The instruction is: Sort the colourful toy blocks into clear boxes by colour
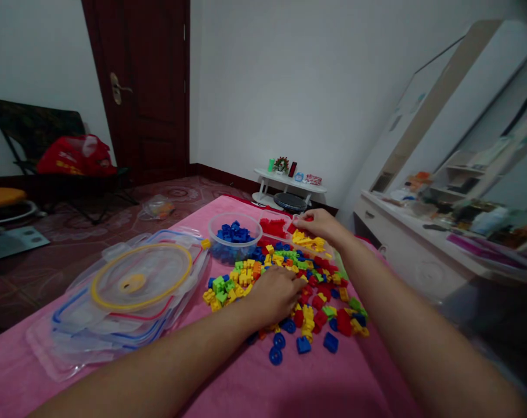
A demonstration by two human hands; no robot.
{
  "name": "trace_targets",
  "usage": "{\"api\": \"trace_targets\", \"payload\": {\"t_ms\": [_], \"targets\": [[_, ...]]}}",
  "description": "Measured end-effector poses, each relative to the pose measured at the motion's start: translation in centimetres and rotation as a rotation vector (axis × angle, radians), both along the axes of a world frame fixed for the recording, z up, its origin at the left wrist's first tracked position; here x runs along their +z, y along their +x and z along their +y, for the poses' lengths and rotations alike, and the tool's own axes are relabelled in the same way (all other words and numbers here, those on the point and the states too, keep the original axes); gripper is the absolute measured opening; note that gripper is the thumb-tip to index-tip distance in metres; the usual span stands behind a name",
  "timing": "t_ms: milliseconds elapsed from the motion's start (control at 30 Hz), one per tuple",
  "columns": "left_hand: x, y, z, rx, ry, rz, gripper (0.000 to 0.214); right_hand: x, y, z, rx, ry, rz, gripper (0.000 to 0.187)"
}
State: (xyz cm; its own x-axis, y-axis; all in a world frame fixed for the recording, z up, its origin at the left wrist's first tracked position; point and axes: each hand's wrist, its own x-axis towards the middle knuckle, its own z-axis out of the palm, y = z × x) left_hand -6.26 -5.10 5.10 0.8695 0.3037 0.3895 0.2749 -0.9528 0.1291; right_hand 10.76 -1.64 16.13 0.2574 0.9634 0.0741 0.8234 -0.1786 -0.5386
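Observation:
My left hand [278, 295] reaches into a mixed pile of toy building blocks [307, 319] in red, yellow, blue, green and orange. Its fingers are bent together among the blocks, and whatever they hold is hidden. Farther back, my right hand [319, 225] pinches what looks like a red building block, over the edge between two clear containers. One is a container of red blocks [272, 227]; nearer stands one with yellow blocks [309, 242]. To their left, a round clear tub [210, 241] holds blue blocks [234, 233].
Clear plastic lids [141, 278] with blue, red and yellow seals lie stacked on the left of the pink-covered table [228, 383]. A few blue wheels [275, 355] lie near the front of the pile. A white dresser [403, 249] stands on the right, a dark door [145, 87] behind.

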Motion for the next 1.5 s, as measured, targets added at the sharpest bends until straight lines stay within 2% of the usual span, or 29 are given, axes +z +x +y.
{"api": "trace_targets", "payload": {"t_ms": [67,133,200,267,333,433,633,700,767,867,967,1200,1300,1400,1500], "targets": [[-0.2,-0.1,0.1,-0.003,0.011,-0.009,0.027,0.2,0.1,2.3,-0.075,0.106,-0.159,0.036],[-0.3,-0.2,0.2,0.000,0.015,-0.017,0.026,0.1,0.3,3.5,-0.078,0.164,-0.357,0.045],[-0.4,-0.2,0.3,0.004,0.012,-0.017,0.025,-0.3,0.7,3.2,-0.044,0.136,-0.489,0.044],[-0.4,-0.2,0.3,0.005,0.008,-0.017,0.024,-0.9,1.4,1.7,-0.014,0.076,-0.539,0.038],[-0.4,-0.3,0.3,0.013,0.001,-0.016,0.024,-1.7,2.6,-1.1,-0.006,0.045,-0.552,0.034],[-0.3,-0.2,0.2,0.021,-0.011,-0.010,0.023,-2.9,5.2,-7.0,-0.041,0.081,-0.533,0.033],[-0.6,-0.1,0.1,0.012,-0.004,-0.025,0.026,-5.3,10.2,-19.5,-0.336,0.110,-0.469,0.040],[-0.6,-0.1,0.1,0.012,-0.003,-0.029,0.027,-6.2,10.8,-22.1,-0.395,0.084,-0.452,0.041],[-0.5,0.0,0.0,0.014,0.000,-0.025,0.027,-7.2,10.9,-23.6,-0.395,0.033,-0.422,0.038],[-0.4,0.0,-0.1,0.017,0.000,-0.016,0.027,-8.6,10.2,-23.8,-0.304,0.002,-0.400,0.031],[-0.4,0.1,-0.2,0.013,-0.002,-0.026,0.028,-9.4,8.9,-22.9,-0.254,0.058,-0.412,0.026],[-0.4,0.1,-0.2,0.017,-0.017,-0.015,0.029,-9.9,5.1,-20.3,-0.092,0.184,-0.378,0.025],[-0.3,0.1,-0.2,0.022,-0.013,-0.008,0.029,-10.1,4.4,-19.6,-0.073,0.205,-0.406,0.025],[-0.3,0.0,-0.2,0.026,-0.001,-0.010,0.029,-9.6,4.2,-19.3,-0.075,0.173,-0.440,0.021],[-0.4,0.0,-0.2,0.020,0.019,-0.015,0.029,-7.7,3.5,-19.1,-0.082,0.183,-0.571,0.022]]}}
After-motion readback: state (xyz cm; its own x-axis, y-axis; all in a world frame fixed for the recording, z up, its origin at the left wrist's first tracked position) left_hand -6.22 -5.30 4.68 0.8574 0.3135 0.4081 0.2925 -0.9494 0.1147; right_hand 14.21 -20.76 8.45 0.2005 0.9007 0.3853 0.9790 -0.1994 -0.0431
